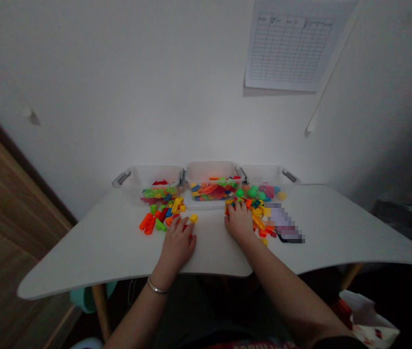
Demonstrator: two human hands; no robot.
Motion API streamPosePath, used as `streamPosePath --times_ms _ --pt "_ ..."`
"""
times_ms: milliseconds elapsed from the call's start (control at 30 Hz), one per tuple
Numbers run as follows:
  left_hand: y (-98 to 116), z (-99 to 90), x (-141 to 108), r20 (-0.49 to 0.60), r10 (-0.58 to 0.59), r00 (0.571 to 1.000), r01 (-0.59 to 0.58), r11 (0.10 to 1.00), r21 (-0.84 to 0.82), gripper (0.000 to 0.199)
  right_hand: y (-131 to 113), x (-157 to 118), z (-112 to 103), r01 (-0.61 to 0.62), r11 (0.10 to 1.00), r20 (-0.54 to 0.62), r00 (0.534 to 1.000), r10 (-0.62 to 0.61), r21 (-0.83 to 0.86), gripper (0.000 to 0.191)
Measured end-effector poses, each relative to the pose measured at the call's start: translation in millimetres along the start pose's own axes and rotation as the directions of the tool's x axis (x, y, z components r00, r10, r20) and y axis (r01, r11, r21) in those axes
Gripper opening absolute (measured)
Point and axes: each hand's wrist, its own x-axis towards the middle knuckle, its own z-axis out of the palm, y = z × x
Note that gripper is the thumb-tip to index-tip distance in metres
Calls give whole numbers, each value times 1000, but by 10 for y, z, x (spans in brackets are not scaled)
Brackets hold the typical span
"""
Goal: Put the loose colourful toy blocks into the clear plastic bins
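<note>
My left hand [178,242], with a bangle at its wrist, rests palm down at the near edge of a loose heap of toy building bricks. Its fingers are slightly apart over red and orange bricks, partly hiding them. Beside its fingertips lies a yellow brick [193,218]; orange bricks [147,223] and a light green brick [160,225] lie to its left. My right hand [240,222] lies over the left side of a second heap, fingers spread and bent down onto bricks they partly cover. Yellow bricks [258,221] show beside it. Neither hand visibly grips a brick.
Along the wall stand three clear bins: a left bin [155,173] and a middle bin [213,169] with bricks, and a right bin [266,172] with coloured balls. A blurred phone [287,225] lies right of the heap on the white table [93,252]. A printed sheet [289,48] hangs above.
</note>
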Motion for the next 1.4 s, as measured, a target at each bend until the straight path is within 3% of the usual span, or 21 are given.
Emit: streamPosePath --times_ms 133,367,600,733,833,900,1067,1167,1400 --pt "0 14 2 -1 -4 1000 4 1000 -22 34 -66 -17 -22 44 997 -7 999 -44 61 37" --pt "32 -23 7 -18 -5 1000 5 1000 -5 39 -351 67 65 300 928 -24 953 -303 221 39" --pt "21 -6 7 -22 15 1000 -14 1000 1 41 -584 194 93 331 868 -24 937 -347 370 37" --pt "15 -1 8 -14 16 1000 -16 1000 16 43 -589 199 34 415 830 -171 910 -378 373 28" --pt "16 -6 14 3 20 1000 -20 999 25 44 -512 129 -61 372 873 -311 910 -275 314 24" --pt "19 -7 19 10 14 1000 -14 1000 18 44 -414 51 -121 304 912 -326 922 -209 274 24" --pt "30 -3 25 27 -11 1000 10 1000 18 44 -56 -131 -123 30 994 -156 988 -14 104 46" --pt "30 -4 28 29 -10 1000 9 1000 25 44 120 -143 -33 -116 993 -87 989 117 12 60" --pt "21 -6 40 30 -12 999 11 1000 25 42 239 108 116 -127 991 -11 992 127 -45 65"
